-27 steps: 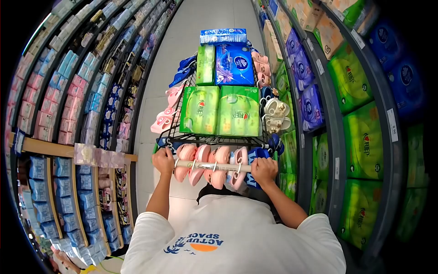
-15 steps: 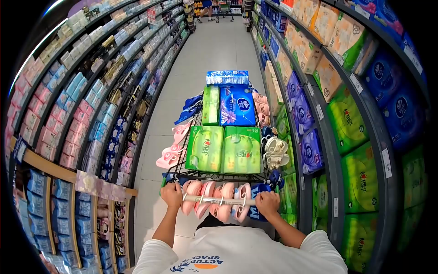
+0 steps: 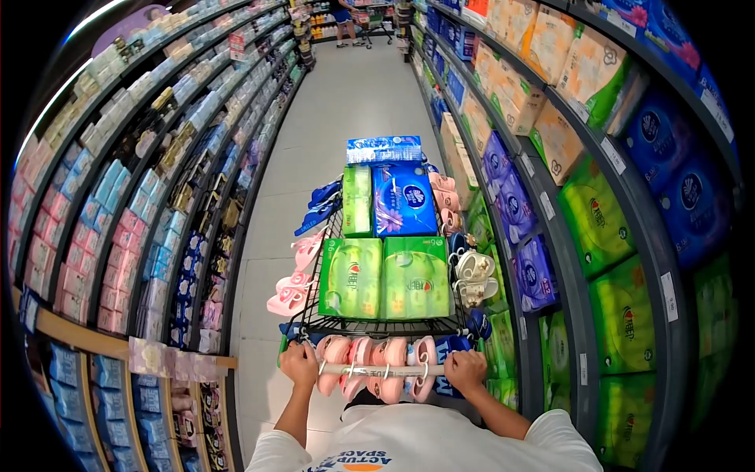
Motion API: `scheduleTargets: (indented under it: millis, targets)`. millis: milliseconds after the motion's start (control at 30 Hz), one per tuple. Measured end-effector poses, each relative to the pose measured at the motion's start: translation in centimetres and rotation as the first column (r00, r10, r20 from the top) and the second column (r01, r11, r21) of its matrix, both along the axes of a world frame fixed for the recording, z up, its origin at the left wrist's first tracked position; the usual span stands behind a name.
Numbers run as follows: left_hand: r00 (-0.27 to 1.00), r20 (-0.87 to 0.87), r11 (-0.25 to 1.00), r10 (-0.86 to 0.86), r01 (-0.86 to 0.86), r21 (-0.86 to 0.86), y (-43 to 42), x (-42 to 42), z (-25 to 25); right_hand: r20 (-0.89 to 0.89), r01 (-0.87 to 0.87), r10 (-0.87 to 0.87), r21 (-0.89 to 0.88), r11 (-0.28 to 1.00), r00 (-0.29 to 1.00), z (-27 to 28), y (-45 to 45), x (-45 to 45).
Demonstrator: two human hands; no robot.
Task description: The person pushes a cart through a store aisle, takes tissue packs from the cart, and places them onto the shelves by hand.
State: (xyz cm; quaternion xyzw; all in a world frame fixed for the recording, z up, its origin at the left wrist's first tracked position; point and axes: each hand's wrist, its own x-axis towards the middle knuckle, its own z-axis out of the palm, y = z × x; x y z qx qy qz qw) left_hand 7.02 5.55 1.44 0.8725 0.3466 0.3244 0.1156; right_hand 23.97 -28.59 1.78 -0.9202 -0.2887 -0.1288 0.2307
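My left hand (image 3: pixel 300 363) is wrapped round the left end of the shopping cart handle (image 3: pixel 370 370), and my right hand (image 3: pixel 466 370) grips its right end. Pink slippers (image 3: pixel 387 360) hang in a row along the handle between my hands. In the cart's black wire basket (image 3: pixel 346 324) lie two green tissue packs (image 3: pixel 415 277) side by side. Ahead of them are a narrow green pack (image 3: pixel 358 200) and a blue tissue pack (image 3: pixel 404 200), with another blue pack (image 3: pixel 384 149) at the front end. Pink sandals (image 3: pixel 292 293), blue slippers (image 3: pixel 318 211) and white clogs (image 3: pixel 476 275) hang on the basket's sides.
Small tissue packs fill the left shelves (image 3: pixel 141 197). On the right shelves (image 3: pixel 550 204), close beside the cart, stand large green, purple, blue and orange packs. The grey tiled aisle (image 3: pixel 346 94) runs ahead. A person (image 3: pixel 344 23) and another cart (image 3: pixel 377 27) are at the far end.
The view has tilted up slightly and shifted, so the cart and my hands sit lower in it. The far person shows more fully. Both hands keep their grip on the handle.
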Motion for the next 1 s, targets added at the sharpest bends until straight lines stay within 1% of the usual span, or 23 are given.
scheduleTargets:
  millis: [67,167,200,267,300,333,367,400,433,467,500,567,633,667,700,733,767,800,833,867,900,933,1000]
  targets:
    - [1.000,-0.005,1.000,-0.017,0.017,-0.017,0.4,0.5,-0.2,0.055,-0.009,0.007,0.033,0.999,0.998,0.0,0.3,0.2]
    - [1.000,0.006,0.998,0.001,-0.001,0.055,1.0,0.6,-1.1,0.086,-0.018,0.015,0.031,0.999,0.996,0.4,0.8,0.6]
    - [0.999,-0.031,0.995,-0.041,0.043,0.089,1.0,0.7,-0.4,0.064,-0.009,0.008,0.011,1.000,0.998,0.5,0.9,0.7]
    - [0.991,-0.124,0.999,-0.051,0.050,-0.012,0.4,1.0,0.9,0.018,-0.037,0.037,0.008,0.999,0.999,0.9,0.5,1.0]
    - [0.991,-0.136,0.988,-0.002,-0.019,-0.153,0.1,1.2,1.2,-0.036,-0.014,0.015,0.019,1.000,0.999,1.4,0.6,1.0]
    - [0.983,-0.181,0.972,0.009,-0.051,-0.229,0.3,1.2,1.1,-0.101,-0.012,0.011,-0.009,1.000,0.995,1.9,0.6,1.2]
    - [0.981,-0.195,0.937,0.003,-0.070,-0.341,0.3,1.2,1.5,-0.258,0.039,-0.049,-0.041,0.998,0.965,2.7,0.6,1.3]
    - [0.980,-0.200,0.893,0.001,-0.091,-0.441,0.6,1.8,2.1,-0.431,0.042,-0.019,0.042,0.998,0.902,3.0,0.6,1.8]
    - [0.976,-0.217,0.892,-0.009,-0.090,-0.444,0.8,3.0,3.1,-0.460,0.072,-0.005,0.129,0.989,0.888,2.8,0.9,2.7]
    - [0.992,-0.054,0.893,-0.117,0.081,-0.443,0.6,4.8,4.2,-0.486,0.105,0.013,0.214,0.971,0.874,2.6,1.4,3.7]
    - [0.968,0.108,0.874,-0.225,0.249,-0.417,0.3,6.7,4.6,-0.474,0.131,-0.011,0.221,0.967,0.881,2.8,2.4,4.8]
    - [0.922,0.199,0.749,-0.333,0.387,-0.538,0.0,10.8,3.5,-0.484,0.165,-0.036,0.228,0.959,0.874,2.2,4.9,7.6]
    - [0.889,0.222,0.560,-0.401,0.430,-0.708,-0.9,15.6,1.1,-0.475,0.186,-0.077,0.186,0.965,0.876,-1.0,7.1,10.5]
    - [0.889,0.251,0.427,-0.383,0.412,-0.805,-1.3,17.8,-1.3,-0.440,0.197,-0.116,0.143,0.970,0.891,-3.9,8.0,11.9]
    - [0.881,0.187,0.396,-0.436,0.374,-0.838,-1.7,19.7,-3.3,-0.557,0.286,-0.235,0.005,0.958,0.797,-6.2,9.2,13.6]
    - [0.882,0.000,0.380,-0.472,0.204,-0.902,-2.2,22.5,-8.0,-0.644,0.359,-0.367,-0.150,0.921,0.671,-8.1,10.0,14.9]
    - [0.891,-0.002,0.401,-0.455,0.203,-0.893,-2.5,23.3,-11.3,-0.645,0.368,-0.378,-0.158,0.916,0.665,-9.2,10.6,15.2]
    - [0.885,0.000,0.392,-0.465,0.206,-0.897,-2.5,23.9,-11.2,-0.707,0.437,-0.431,-0.190,0.879,0.560,-9.7,11.2,15.5]
    - [0.883,0.000,0.255,-0.469,0.135,-0.957,-2.6,24.4,-11.2,-0.760,0.501,-0.476,-0.230,0.834,0.443,-10.2,11.2,15.6]
    - [0.881,-0.002,0.112,-0.473,0.058,-0.992,-2.7,24.9,-11.2,-0.758,0.512,-0.488,-0.240,0.825,0.432,-10.5,10.8,15.7]
    - [0.869,-0.068,0.134,-0.491,-0.002,-0.991,-2.5,25.1,-12.1,-0.798,0.482,-0.451,-0.235,0.844,0.401,-10.6,10.5,15.7]
    - [0.863,-0.070,0.126,-0.500,-0.007,-0.992,-2.7,25.1,-12.9,-0.835,0.450,-0.410,-0.226,0.864,0.367,-10.6,10.4,15.7]
    - [0.896,0.001,0.034,-0.444,0.018,-0.999,-2.9,25.2,-13.5,-0.841,0.420,-0.365,-0.187,0.888,0.399,-11.1,9.8,16.0]
